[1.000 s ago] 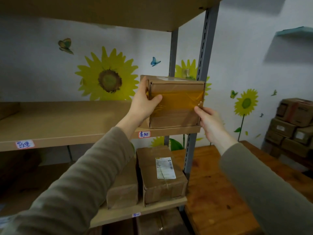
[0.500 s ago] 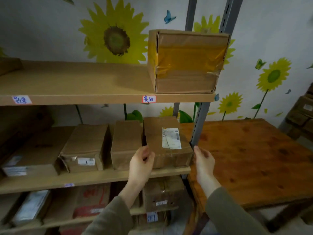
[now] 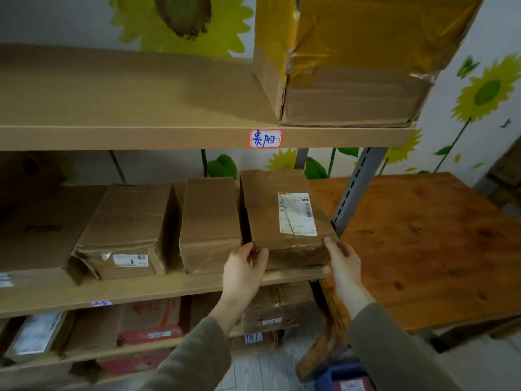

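A brown cardboard box with a white shipping label (image 3: 270, 218) lies at the right end of the middle shelf (image 3: 158, 290). My left hand (image 3: 244, 270) grips its front left corner, thumb on the top edge. My right hand (image 3: 342, 259) holds its front right corner, fingers curled against the side. A larger box wrapped in yellow tape (image 3: 352, 60) stands on the upper shelf (image 3: 127, 136), directly above.
Two more brown boxes (image 3: 210, 224) (image 3: 124, 230) lie left of the held one. Lower shelves hold several parcels (image 3: 152, 320). A grey steel upright (image 3: 356, 190) stands right of the box. A wooden table (image 3: 428, 244) is beyond it.
Both hands left the yellow-taped box on the upper shelf, dropped to the middle shelf and took hold of the labelled box's front corners. The view has moved closer and lower.
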A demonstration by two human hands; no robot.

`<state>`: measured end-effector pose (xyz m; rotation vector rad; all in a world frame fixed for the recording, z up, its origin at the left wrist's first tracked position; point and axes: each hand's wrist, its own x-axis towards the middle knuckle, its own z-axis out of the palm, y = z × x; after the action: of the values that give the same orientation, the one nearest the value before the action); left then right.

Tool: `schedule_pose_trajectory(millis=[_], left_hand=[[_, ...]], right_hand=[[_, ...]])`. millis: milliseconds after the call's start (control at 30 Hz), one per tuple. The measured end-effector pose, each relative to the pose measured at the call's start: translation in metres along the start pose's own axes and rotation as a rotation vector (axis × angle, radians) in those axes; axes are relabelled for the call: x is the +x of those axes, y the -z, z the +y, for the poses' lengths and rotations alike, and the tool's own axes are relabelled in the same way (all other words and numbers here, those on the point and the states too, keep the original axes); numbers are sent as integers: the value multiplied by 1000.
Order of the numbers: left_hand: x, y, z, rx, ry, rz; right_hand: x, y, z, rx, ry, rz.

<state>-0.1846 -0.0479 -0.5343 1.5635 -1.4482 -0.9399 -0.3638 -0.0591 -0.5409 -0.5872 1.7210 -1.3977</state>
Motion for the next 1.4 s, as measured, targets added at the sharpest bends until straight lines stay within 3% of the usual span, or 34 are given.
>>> schedule_pose_trajectory(millis=[200,567,1100,1200,1300,1400], left_hand=[[-7,5,-13,-9,-22,185],[-27,-2,-12,-136,14,277],[-13,-6,-2,38,22,250],[-20,8,-2,21,-61,221],[-29,38,-9,6,-125,417],[-18,70,-14,37,-102,559]], right_hand=[[-21,15,17,157,97,2],[-21,26,25,332,145,-5],[1,22,12,-87,138,-35],[-8,22,10,-209,260,26],[-32,11,7,-286,480,84],[-56,-26,1,-326,658,-99]])
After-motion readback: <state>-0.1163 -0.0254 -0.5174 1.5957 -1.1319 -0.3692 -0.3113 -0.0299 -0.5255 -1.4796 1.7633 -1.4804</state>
